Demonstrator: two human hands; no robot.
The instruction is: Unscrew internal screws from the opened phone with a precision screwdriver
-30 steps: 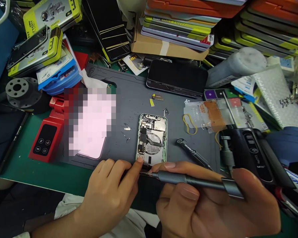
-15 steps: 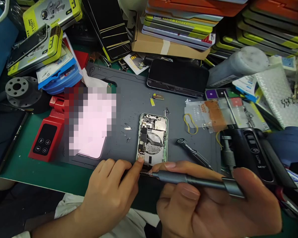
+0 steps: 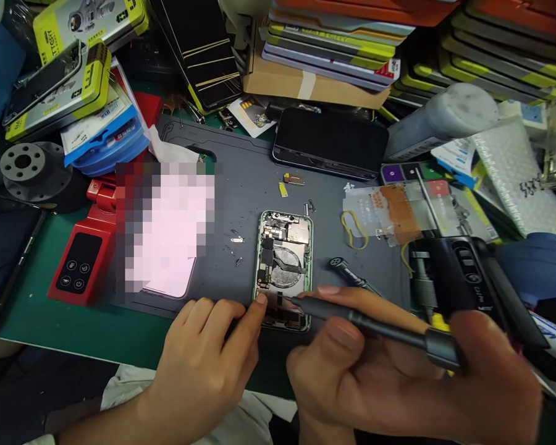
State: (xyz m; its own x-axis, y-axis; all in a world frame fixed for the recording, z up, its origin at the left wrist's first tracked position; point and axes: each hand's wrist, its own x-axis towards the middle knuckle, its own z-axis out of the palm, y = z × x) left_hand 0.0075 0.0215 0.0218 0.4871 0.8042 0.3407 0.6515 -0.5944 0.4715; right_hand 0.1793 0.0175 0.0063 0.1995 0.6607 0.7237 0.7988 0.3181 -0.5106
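An opened phone (image 3: 286, 266) with a green frame lies on the grey mat, its inner boards and a round silvery patch exposed. My left hand (image 3: 213, 346) is at its lower left corner. The index fingertip presses on the frame there, the other fingers are curled, and the thumb is hidden. In my right hand (image 3: 389, 364) a dark precision screwdriver (image 3: 375, 324) lies nearly level, held between thumb and fingers. Its tip points left, over the lower part of the phone; whether it touches is unclear. Small metal parts (image 3: 237, 240) lie left of the phone.
A second screwdriver (image 3: 352, 275) lies right of the phone on the mat (image 3: 222, 185). A red device (image 3: 81, 262) and a bright phone screen (image 3: 171, 278) are at left. Behind are a black phone (image 3: 331, 143), a grey cylinder (image 3: 445, 117) and stacked boxes (image 3: 324, 68).
The screwdriver in my right hand has shifted up and right from the phone's bottom edge, which now shows. My left hand stays at the corner. The view has moved slightly.
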